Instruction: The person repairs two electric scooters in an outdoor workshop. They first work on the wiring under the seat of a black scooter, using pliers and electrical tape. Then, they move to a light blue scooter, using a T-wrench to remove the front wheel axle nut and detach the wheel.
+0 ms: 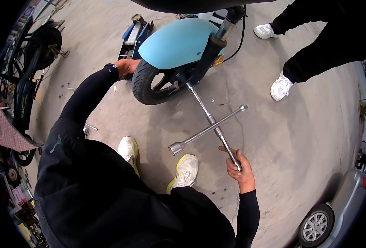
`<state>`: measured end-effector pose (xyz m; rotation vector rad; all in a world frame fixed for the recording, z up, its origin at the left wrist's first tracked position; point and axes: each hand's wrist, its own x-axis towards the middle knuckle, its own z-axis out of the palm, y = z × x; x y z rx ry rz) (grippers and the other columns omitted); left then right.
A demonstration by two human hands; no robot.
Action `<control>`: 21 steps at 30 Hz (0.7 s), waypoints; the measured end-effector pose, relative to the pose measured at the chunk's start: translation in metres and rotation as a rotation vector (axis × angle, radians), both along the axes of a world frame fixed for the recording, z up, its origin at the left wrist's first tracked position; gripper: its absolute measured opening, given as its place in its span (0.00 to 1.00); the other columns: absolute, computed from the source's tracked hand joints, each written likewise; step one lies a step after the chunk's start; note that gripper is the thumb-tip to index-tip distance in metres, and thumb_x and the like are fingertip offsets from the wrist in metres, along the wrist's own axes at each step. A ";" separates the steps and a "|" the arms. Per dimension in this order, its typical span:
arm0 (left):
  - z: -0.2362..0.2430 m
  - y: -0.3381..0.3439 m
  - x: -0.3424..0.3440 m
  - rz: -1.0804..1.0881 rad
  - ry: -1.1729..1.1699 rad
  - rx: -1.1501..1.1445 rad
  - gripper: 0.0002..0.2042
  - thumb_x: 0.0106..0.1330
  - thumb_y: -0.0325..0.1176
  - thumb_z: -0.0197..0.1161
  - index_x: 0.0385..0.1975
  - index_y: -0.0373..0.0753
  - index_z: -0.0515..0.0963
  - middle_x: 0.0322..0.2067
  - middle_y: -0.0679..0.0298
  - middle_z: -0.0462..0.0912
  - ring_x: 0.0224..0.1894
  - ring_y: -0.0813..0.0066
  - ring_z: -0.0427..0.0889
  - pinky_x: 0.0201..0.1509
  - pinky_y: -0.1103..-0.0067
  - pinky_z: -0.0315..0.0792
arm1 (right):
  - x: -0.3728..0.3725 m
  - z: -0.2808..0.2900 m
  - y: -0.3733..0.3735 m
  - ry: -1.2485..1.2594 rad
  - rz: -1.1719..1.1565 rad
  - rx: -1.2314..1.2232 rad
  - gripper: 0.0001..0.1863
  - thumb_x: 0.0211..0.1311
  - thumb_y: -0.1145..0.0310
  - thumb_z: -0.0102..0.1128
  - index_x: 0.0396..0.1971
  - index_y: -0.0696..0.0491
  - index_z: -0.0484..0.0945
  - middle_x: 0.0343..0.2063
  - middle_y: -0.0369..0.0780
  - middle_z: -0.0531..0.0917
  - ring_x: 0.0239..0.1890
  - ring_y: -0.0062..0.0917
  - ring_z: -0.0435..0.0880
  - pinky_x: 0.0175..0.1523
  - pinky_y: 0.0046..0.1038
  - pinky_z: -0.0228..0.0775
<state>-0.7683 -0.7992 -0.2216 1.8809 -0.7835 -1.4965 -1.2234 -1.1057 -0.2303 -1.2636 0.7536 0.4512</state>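
A scooter's front wheel has a black tyre, a light blue mudguard and a dark fork. A chrome cross wrench extends from the wheel's hub toward me; my right hand is wrapped round its near arm. My left hand is at the back left of the tyre, its fingers mostly hidden behind it. Beyond that hand stands a blue-and-silver floor jack.
Another person's white shoes and dark legs are at upper right. Two-wheelers and a pink quilted cover line the left. A silver car is at lower right. Small tools lie on the concrete floor.
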 end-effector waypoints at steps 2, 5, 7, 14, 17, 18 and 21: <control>-0.004 -0.005 0.006 -0.011 0.002 -0.023 0.37 0.60 0.51 0.71 0.65 0.38 0.67 0.60 0.63 0.73 0.59 0.74 0.66 0.64 0.75 0.63 | -0.003 -0.001 0.001 0.027 -0.025 0.190 0.23 0.70 0.63 0.56 0.59 0.60 0.71 0.11 0.31 0.65 0.10 0.16 0.60 0.17 0.21 0.55; -0.010 0.002 0.005 -0.002 0.004 -0.023 0.37 0.60 0.51 0.71 0.65 0.38 0.67 0.60 0.63 0.73 0.59 0.74 0.66 0.64 0.75 0.63 | -0.008 -0.007 0.017 -0.312 0.198 -0.503 0.21 0.69 0.66 0.56 0.59 0.58 0.73 0.11 0.33 0.64 0.11 0.16 0.59 0.18 0.22 0.57; -0.011 0.005 0.006 0.003 0.002 -0.020 0.37 0.60 0.51 0.71 0.65 0.38 0.67 0.60 0.63 0.73 0.59 0.74 0.66 0.64 0.75 0.63 | -0.013 -0.011 0.026 -0.464 0.272 -0.914 0.21 0.68 0.68 0.58 0.59 0.57 0.74 0.11 0.34 0.63 0.11 0.16 0.60 0.19 0.23 0.57; -0.013 0.005 0.008 0.000 -0.010 -0.025 0.36 0.60 0.50 0.71 0.65 0.39 0.67 0.60 0.63 0.73 0.59 0.74 0.67 0.64 0.75 0.63 | -0.011 -0.006 0.009 -0.136 -0.130 0.162 0.26 0.64 0.63 0.64 0.59 0.58 0.74 0.13 0.32 0.63 0.14 0.14 0.62 0.18 0.22 0.55; -0.015 0.007 0.003 0.002 -0.003 -0.024 0.36 0.60 0.50 0.71 0.65 0.39 0.68 0.60 0.63 0.73 0.59 0.74 0.67 0.64 0.75 0.63 | 0.000 -0.002 -0.002 -0.021 -0.075 0.409 0.25 0.66 0.61 0.63 0.58 0.58 0.74 0.13 0.30 0.65 0.12 0.13 0.61 0.16 0.21 0.53; -0.014 0.006 0.006 -0.003 -0.009 -0.025 0.36 0.60 0.50 0.71 0.65 0.39 0.68 0.59 0.63 0.73 0.59 0.74 0.67 0.64 0.75 0.63 | 0.002 -0.005 -0.001 -0.025 -0.003 0.250 0.24 0.67 0.61 0.63 0.58 0.57 0.74 0.13 0.30 0.66 0.11 0.14 0.60 0.16 0.21 0.53; -0.016 0.003 0.007 -0.007 -0.006 -0.034 0.36 0.60 0.50 0.70 0.65 0.39 0.68 0.59 0.63 0.73 0.59 0.74 0.67 0.64 0.75 0.63 | 0.000 -0.012 0.008 -0.148 0.254 -0.489 0.21 0.67 0.64 0.62 0.57 0.55 0.75 0.14 0.27 0.67 0.11 0.13 0.62 0.16 0.22 0.53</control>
